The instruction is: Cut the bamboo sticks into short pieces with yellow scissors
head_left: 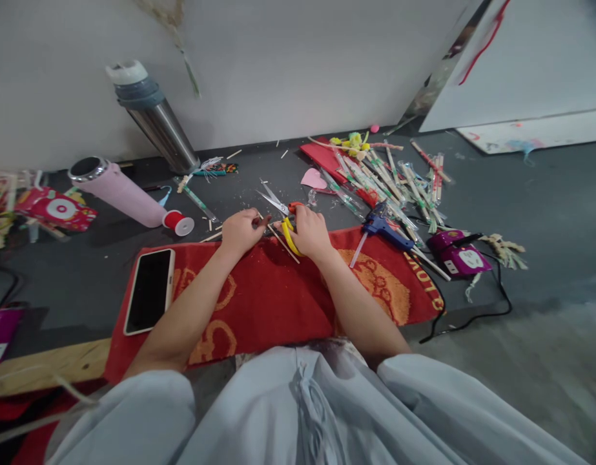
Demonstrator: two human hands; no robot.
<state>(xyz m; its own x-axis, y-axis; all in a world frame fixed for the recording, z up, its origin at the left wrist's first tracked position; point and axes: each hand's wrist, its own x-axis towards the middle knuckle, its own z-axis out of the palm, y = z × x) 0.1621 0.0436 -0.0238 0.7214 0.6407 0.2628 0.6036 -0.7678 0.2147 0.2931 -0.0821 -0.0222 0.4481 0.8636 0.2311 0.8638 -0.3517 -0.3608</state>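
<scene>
My right hand (pixel 313 231) is closed around the handles of a pair of scissors (pixel 291 237), one loop yellow and the other orange. Their metal blades stand apart and point away from me. To the left, my left hand (pixel 241 232) pinches a thin pale stick (pixel 284 248) that slants down toward the right hand. Beneath both wrists lies a red towel (pixel 278 303) with orange patterns. Small pale offcuts (pixel 213 234) are scattered by the left hand. A pink paper heart (pixel 314 179) lies just beyond the scissors.
A blue glue gun (pixel 385 229) with a cord rests at the towel's right, before a pile of wrapped sticks (pixel 389 177). On the left are a phone (pixel 150 290), a red ribbon spool (pixel 178 223), a pink tumbler (pixel 123 197) and a steel thermos (pixel 157 123). A wall rises behind.
</scene>
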